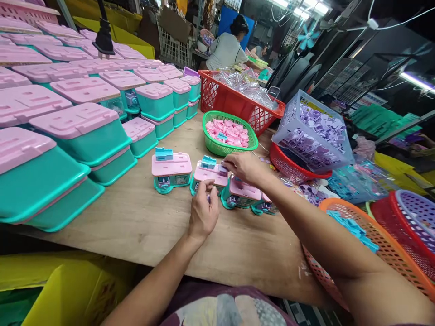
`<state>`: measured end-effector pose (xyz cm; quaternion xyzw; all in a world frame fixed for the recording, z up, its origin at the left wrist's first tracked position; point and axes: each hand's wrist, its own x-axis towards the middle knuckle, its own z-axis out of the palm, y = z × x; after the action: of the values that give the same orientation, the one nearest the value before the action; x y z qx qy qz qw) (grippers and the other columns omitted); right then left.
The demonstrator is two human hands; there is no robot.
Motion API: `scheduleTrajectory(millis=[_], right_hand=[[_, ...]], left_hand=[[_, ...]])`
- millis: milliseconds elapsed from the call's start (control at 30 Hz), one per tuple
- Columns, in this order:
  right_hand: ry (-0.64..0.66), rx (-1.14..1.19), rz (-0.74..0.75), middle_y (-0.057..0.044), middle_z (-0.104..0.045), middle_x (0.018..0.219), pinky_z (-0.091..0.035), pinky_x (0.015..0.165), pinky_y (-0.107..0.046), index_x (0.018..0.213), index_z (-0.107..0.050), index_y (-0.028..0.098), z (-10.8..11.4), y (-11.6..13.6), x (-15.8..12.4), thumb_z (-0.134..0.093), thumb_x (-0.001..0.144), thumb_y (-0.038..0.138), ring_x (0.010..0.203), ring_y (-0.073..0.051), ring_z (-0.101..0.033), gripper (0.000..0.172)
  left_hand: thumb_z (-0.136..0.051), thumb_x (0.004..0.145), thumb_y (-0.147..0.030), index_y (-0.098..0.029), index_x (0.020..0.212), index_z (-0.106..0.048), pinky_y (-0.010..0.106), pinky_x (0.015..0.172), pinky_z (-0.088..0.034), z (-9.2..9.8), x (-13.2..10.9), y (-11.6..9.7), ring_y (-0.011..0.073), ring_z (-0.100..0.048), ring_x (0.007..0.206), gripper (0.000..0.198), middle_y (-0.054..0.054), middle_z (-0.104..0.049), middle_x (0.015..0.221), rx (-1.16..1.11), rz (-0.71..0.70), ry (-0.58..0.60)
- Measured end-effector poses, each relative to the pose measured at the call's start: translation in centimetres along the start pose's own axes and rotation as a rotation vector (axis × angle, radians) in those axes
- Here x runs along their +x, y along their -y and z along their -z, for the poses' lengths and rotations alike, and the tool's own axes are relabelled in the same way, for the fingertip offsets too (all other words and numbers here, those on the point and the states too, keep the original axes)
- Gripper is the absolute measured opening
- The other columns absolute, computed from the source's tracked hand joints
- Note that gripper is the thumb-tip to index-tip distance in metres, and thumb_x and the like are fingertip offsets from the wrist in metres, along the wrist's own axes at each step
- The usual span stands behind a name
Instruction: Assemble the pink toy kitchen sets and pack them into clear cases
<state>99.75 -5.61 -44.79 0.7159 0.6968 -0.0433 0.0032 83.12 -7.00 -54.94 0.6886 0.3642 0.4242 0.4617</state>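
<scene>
Two toys (178, 166) on the table (149, 222) wear blue pieces (164, 154); two, partly hidden, show none. The right hand (247, 167) pinches a lavender piece (222, 169) over the second roof (210, 174); the left hand (204, 213) curls, contents unclear.

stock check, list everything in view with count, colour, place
Toy houses: at least four, pink and teal, mid-table
Roof pieces: two, blue, leftmost two houses
Lidded boxes: many, teal and pink, left
Oval basket: one, green, behind houses
Round pieces: many, pink, oval basket
Clear parts: many, colourless, red basket
Small pieces: many, purple, translucent crate
Flat pieces: many, blue, orange basket
Other baskets: several, red and purple, right
Co-worker: one, grey shirt, background
Table: one, brown, centre
Left hand: one, bare, before houses
Right hand: one, bare, over houses
</scene>
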Motion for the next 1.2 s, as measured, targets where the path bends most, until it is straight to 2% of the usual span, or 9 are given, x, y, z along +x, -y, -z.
scheduleTrajectory(millis=[133,233,367,567,733,933,1067,1133,1200], right_hand=[[-0.017,-0.024,-0.028,-0.01,-0.074,0.091,-0.032,0.062,-0.027,0.102,-0.068,0.014,-0.6,-0.5,0.5,-0.046,0.099,0.03,0.075,-0.018,-0.062,0.026],[-0.066,0.005,0.034,-0.01,-0.073,0.089,-0.032,0.064,-0.027,0.101,-0.066,0.014,-1.6,-1.2,0.7,-0.048,0.099,0.029,0.074,-0.017,-0.061,0.024],[-0.131,0.074,0.079,-0.007,-0.072,0.087,-0.032,0.065,-0.027,0.099,-0.065,0.015,-2.8,-2.1,1.2,-0.048,0.099,0.029,0.073,-0.016,-0.061,0.023],[-0.141,-0.026,0.105,-0.007,-0.072,0.091,-0.029,0.074,-0.032,0.095,-0.062,0.016,-3.0,-1.8,1.1,-0.044,0.101,0.032,0.083,-0.02,-0.06,0.024],[-0.16,-0.065,0.131,-0.007,-0.072,0.092,-0.024,0.075,-0.035,0.088,-0.059,0.018,-2.9,-1.7,0.6,-0.044,0.1,0.031,0.088,-0.023,-0.055,0.024],[-0.222,-0.046,0.119,-0.005,-0.072,0.086,-0.022,0.085,-0.042,0.086,-0.06,0.02,-4.3,-1.9,1.1,-0.045,0.099,0.027,0.095,-0.025,-0.051,0.021],[-0.224,-0.068,0.082,-0.008,-0.071,0.092,-0.022,0.092,-0.049,0.095,-0.064,0.021,-3.9,-1.6,0.6,-0.047,0.098,0.03,0.101,-0.028,-0.05,0.02],[-0.297,-0.028,0.043,-0.011,-0.068,0.106,-0.025,0.093,-0.049,0.109,-0.065,0.022,-2.9,-0.9,-0.4,-0.048,0.098,0.034,0.106,-0.03,-0.05,0.023],[-0.369,0.107,0.069,-0.013,-0.063,0.119,-0.03,0.091,-0.045,0.123,-0.06,0.022,-1.9,0.4,-1.7,-0.052,0.096,0.042,0.11,-0.03,-0.05,0.035]], left_hand=[[-0.043,0.095,-0.014,-0.015,0.11,-0.054,0.034,0.088,-0.05,-0.3,-0.2,-0.6,0.0214,-0.06,0.103,0.019,0.011,-0.061,0.107,0.234,-0.239,0.023],[-0.043,0.093,-0.011,-0.016,0.119,-0.051,0.033,0.086,-0.052,-0.7,-0.3,-1.0,0.0223,-0.06,0.107,0.028,0.012,-0.058,0.116,0.367,-0.307,0.062],[-0.044,0.092,-0.011,-0.018,0.121,-0.051,0.032,0.081,-0.053,-0.9,-0.3,-1.1,0.0232,-0.062,0.106,0.031,0.012,-0.057,0.121,0.458,-0.303,0.121],[-0.043,0.093,-0.014,-0.018,0.121,-0.054,0.031,0.078,-0.054,-0.9,0.2,-1.1,0.0247,-0.063,0.107,0.029,0.013,-0.057,0.125,0.539,-0.313,0.118],[-0.044,0.09,-0.011,-0.019,0.14,-0.044,0.033,0.087,-0.053,-1.1,1.0,-1.2,0.028,-0.061,0.116,0.05,0.012,-0.045,0.147,0.577,-0.3,0.173],[-0.043,0.085,-0.007,-0.014,0.144,-0.042,0.038,0.075,-0.053,-1.5,1.5,-2.3,0.03,-0.069,0.094,0.06,0.018,-0.037,0.153,0.674,-0.149,0.292],[-0.048,0.09,-0.021,-0.016,0.126,-0.059,0.035,0.086,-0.051,-0.5,2.1,-2.8,0.0287,-0.062,0.109,0.038,0.015,-0.056,0.137,0.329,-0.089,0.192],[-0.048,0.094,-0.037,-0.017,0.113,-0.065,0.029,0.078,-0.051,0.5,2.2,-3.0,0.0247,-0.061,0.105,0.032,0.013,-0.064,0.118,-0.043,0.107,0.124],[-0.043,0.095,-0.05,-0.016,0.109,-0.065,0.024,0.062,-0.049,1.4,2.1,-3.4,0.0192,-0.063,0.089,0.042,0.012,-0.064,0.109,-0.466,0.384,0.078]])
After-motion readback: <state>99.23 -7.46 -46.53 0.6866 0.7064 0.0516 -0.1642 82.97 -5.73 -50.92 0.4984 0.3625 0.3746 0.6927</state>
